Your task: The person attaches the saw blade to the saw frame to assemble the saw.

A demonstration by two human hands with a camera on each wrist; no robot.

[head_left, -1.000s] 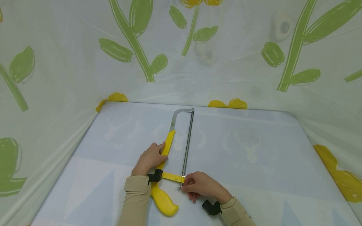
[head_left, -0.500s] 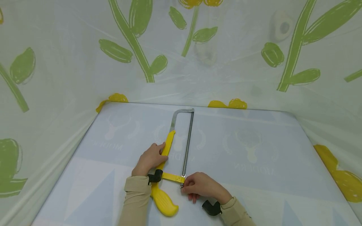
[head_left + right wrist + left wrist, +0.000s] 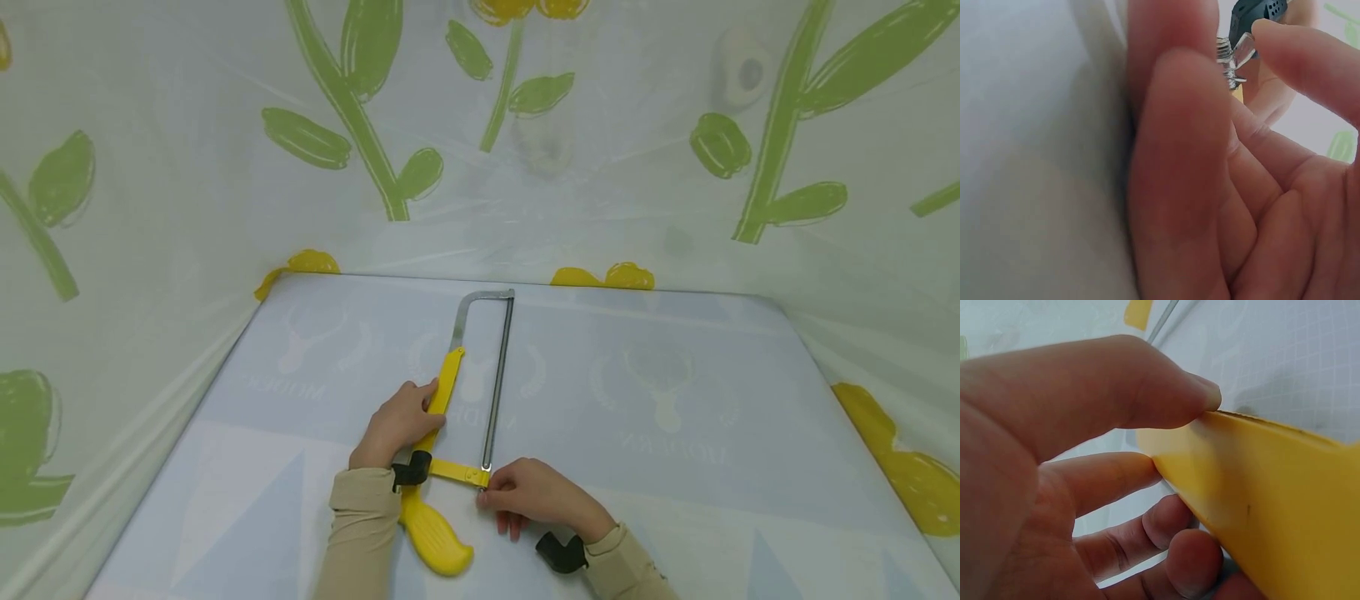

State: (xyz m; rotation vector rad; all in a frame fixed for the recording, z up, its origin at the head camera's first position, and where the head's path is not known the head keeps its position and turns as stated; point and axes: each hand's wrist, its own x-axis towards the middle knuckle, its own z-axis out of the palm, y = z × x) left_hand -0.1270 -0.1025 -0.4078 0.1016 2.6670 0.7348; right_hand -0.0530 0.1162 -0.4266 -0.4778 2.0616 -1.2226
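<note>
On the counter (image 3: 675, 500), head view: hacksaw (image 3: 450, 392) lies flat, blade pointing away; left hand (image 3: 397, 421) grips its yellow frame, right hand (image 3: 528, 492) pinches the wing nut at the blade's near end. Left wrist: fingers (image 3: 1166, 394) and thumb clamp the yellow frame (image 3: 1272, 487). Right wrist: fingertips (image 3: 1297, 56) pinch the wing nut (image 3: 1235, 53).

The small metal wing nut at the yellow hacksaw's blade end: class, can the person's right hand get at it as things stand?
Probably yes: the right hand already has its fingertips on the small metal wing nut, with nothing between them.
</note>
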